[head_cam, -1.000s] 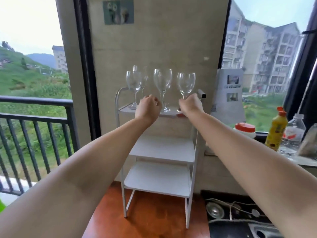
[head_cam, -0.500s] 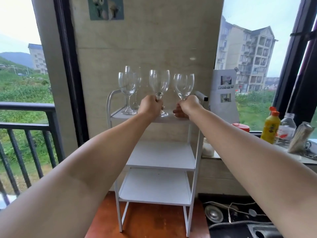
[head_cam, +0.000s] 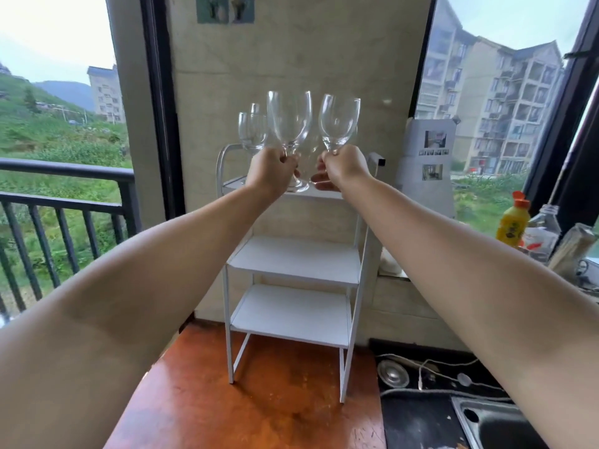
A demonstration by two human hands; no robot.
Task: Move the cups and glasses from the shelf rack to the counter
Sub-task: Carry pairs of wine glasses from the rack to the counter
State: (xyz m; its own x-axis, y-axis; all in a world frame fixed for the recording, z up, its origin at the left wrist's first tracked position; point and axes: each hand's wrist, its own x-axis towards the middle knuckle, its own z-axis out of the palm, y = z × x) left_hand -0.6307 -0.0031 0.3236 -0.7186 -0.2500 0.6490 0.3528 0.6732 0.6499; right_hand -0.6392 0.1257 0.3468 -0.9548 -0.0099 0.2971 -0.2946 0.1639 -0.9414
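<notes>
No lettering can be read anywhere. The yellow bottle on the sill at right carries a label with dark marks, possibly characters, too blurred to make out. The white card leaning by the window shows small photos only, and the clear bottle bears an unreadable red-printed label.

The 2 wine glasses I hold are clear and colourless. My shelf rack is plain white, the counter mottled reddish-brown, the juice bottle yellow with an orange cap.
</notes>
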